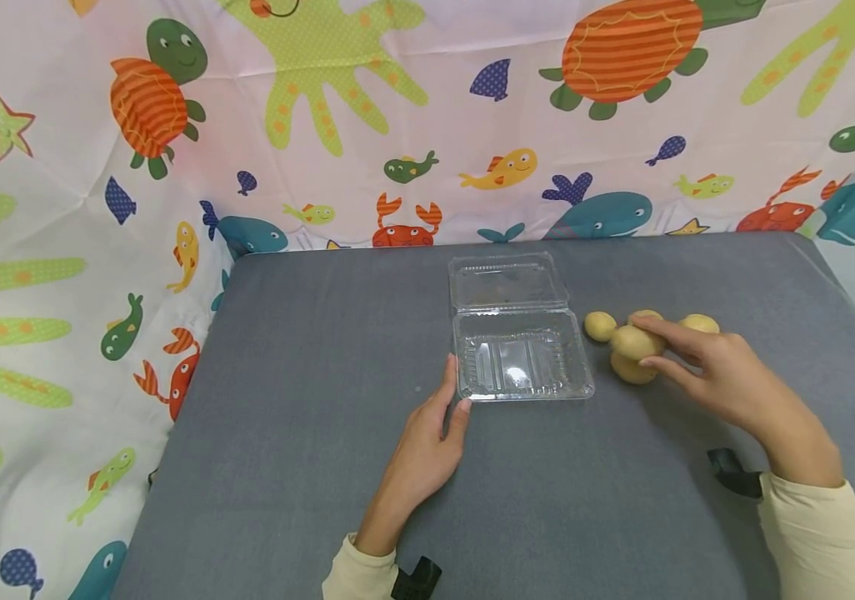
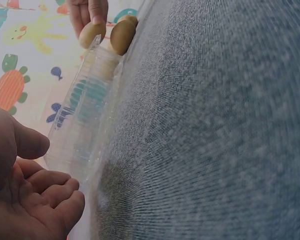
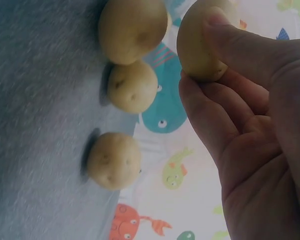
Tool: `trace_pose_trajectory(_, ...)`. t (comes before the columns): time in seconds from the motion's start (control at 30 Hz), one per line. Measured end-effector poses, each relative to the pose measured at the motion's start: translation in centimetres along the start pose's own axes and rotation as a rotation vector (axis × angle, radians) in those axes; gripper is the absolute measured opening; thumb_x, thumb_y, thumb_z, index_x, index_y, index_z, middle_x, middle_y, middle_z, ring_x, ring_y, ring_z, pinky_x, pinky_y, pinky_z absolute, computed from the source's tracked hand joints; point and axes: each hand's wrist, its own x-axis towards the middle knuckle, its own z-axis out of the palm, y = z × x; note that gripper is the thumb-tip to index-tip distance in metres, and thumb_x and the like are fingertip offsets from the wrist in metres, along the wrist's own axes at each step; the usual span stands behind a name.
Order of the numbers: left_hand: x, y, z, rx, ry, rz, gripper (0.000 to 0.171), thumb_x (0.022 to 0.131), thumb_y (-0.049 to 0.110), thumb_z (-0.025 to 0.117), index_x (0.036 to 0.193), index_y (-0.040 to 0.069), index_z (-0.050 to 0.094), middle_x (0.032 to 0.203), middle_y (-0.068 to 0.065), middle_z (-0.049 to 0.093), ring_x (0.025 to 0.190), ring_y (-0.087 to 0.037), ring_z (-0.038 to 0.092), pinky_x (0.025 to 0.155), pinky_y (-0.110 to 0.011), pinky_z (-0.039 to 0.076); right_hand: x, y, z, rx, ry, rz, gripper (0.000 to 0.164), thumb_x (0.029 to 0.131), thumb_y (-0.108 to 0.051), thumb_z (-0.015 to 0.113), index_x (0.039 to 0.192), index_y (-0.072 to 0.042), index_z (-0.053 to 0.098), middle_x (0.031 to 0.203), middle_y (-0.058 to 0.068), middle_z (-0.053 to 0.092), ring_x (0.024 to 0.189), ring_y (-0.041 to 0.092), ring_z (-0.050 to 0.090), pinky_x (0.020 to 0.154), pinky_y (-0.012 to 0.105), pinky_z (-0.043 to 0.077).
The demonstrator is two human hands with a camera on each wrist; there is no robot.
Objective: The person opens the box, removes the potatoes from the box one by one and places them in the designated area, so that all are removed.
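Observation:
A clear plastic clamshell container (image 1: 521,392) stands on the grey cloth with its lid (image 1: 506,282) laid back. My left hand (image 1: 423,446) rests against its near left corner, index finger along the side and thumb at the front edge; the left wrist view shows this hand (image 2: 37,185) beside the clear wall. Between thumb and fingers, my right hand (image 1: 723,379) pinches a potato (image 3: 197,47), held above the cloth to the container's right. Below and around it lie a larger potato (image 1: 632,371) and smaller ones, including a potato (image 1: 600,326) nearest the container and another potato (image 1: 700,322).
The grey cloth-covered table (image 1: 307,400) ends at the back against a hanging cloth (image 1: 367,100) printed with sea animals. The same printed cloth runs down the left side. A black wrist strap (image 1: 733,473) sits at my right sleeve.

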Motion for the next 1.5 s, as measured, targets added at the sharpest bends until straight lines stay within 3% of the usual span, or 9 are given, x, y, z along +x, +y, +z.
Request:
trace_pose_trajectory(0.13,0.0,0.0,0.0,0.003,0.001,-0.006,0.064,0.114,0.024,0.049,0.170,0.013,0.020,0.174,-0.001,0.025,0.155,-0.016,0.030,0.126,-0.046,0.030,-0.6,0.4,-0.3,-0.007,0.007,0.037,0.070,0.078,-0.003,0.093,0.142,-0.015,0.069,0.115,0.009,0.077,0.079,0.010,0.060,0.069,0.012,0.045)
trace_pose_trajectory(0.27,0.0,0.0,0.0,0.008,-0.003,-0.014,0.064,0.114,0.025,0.050,0.170,0.013,0.019,0.173,0.000,0.025,0.155,-0.016,0.031,0.126,-0.046,0.030,-1.1,0.6,-0.7,-0.003,0.003,0.096,0.072,0.077,-0.003,0.094,0.143,-0.016,0.069,0.121,0.013,0.076,0.091,0.023,0.071,0.081,0.002,0.047)
trace_pose_trajectory(0.4,0.0,-0.1,0.1,0.010,-0.002,-0.013,0.064,0.115,0.026,0.049,0.170,0.013,0.019,0.173,0.001,0.025,0.155,-0.018,0.032,0.126,-0.047,0.031,-1.6,1.0,-1.0,0.016,-0.007,0.145,0.071,0.079,-0.002,0.093,0.144,-0.017,0.068,0.127,0.014,0.074,0.101,0.033,0.072,0.090,-0.005,0.035)
trace_pose_trajectory(0.73,-0.1,-0.2,0.2,0.013,0.011,0.004,0.065,0.114,0.025,0.050,0.170,0.011,0.020,0.173,0.000,0.025,0.155,-0.020,0.032,0.126,-0.048,0.031,-2.8,2.2,-1.2,-0.009,-0.005,0.162,0.071,0.077,-0.003,0.094,0.141,-0.020,0.070,0.123,0.015,0.075,0.085,0.012,0.065,0.078,-0.005,0.034)
trace_pose_trajectory(1.07,-0.1,-0.2,0.2,0.006,-0.012,-0.033,0.065,0.115,0.027,0.049,0.170,0.015,0.018,0.173,0.005,0.023,0.155,-0.012,0.028,0.127,-0.043,0.028,-3.7,3.0,-0.9,-0.081,0.005,0.167,0.065,0.075,-0.005,0.096,0.135,-0.016,0.073,0.118,0.020,0.076,0.089,0.022,0.072,0.071,0.001,0.037)
trace_pose_trajectory(1.17,-0.1,-0.2,0.2,0.009,-0.012,-0.032,0.065,0.115,0.027,0.049,0.170,0.015,0.018,0.173,0.005,0.023,0.155,-0.012,0.028,0.127,-0.043,0.027,-3.9,3.2,-0.9,-0.092,-0.010,0.173,0.064,0.075,-0.006,0.096,0.134,-0.016,0.073,0.118,0.021,0.076,0.093,0.030,0.074,0.071,0.010,0.047)
trace_pose_trajectory(1.27,-0.1,-0.2,0.2,0.010,-0.010,-0.031,0.065,0.115,0.027,0.049,0.170,0.015,0.018,0.173,0.005,0.023,0.156,-0.012,0.027,0.127,-0.043,0.027,-4.1,3.3,-0.9,-0.088,-0.037,0.187,0.063,0.077,-0.006,0.094,0.135,-0.014,0.071,0.121,0.024,0.074,0.096,0.037,0.074,0.075,0.038,0.060)
trace_pose_trajectory(1.37,-0.1,-0.1,0.2,0.009,-0.010,-0.029,0.065,0.115,0.027,0.049,0.170,0.014,0.018,0.173,0.004,0.022,0.156,-0.012,0.027,0.127,-0.043,0.027,-4.3,3.2,-0.8,-0.074,-0.059,0.210,0.062,0.079,-0.005,0.093,0.136,-0.012,0.070,0.123,0.027,0.072,0.097,0.041,0.073,0.080,0.064,0.055)
trace_pose_trajectory(1.5,0.0,-0.1,0.2,0.009,-0.012,-0.031,0.065,0.115,0.027,0.049,0.170,0.015,0.017,0.173,0.005,0.022,0.156,-0.012,0.027,0.127,-0.043,0.027,-4.4,3.3,-0.8,-0.070,-0.068,0.228,0.060,0.081,-0.004,0.091,0.137,-0.012,0.070,0.124,0.029,0.071,0.096,0.042,0.072,0.080,0.068,0.054)
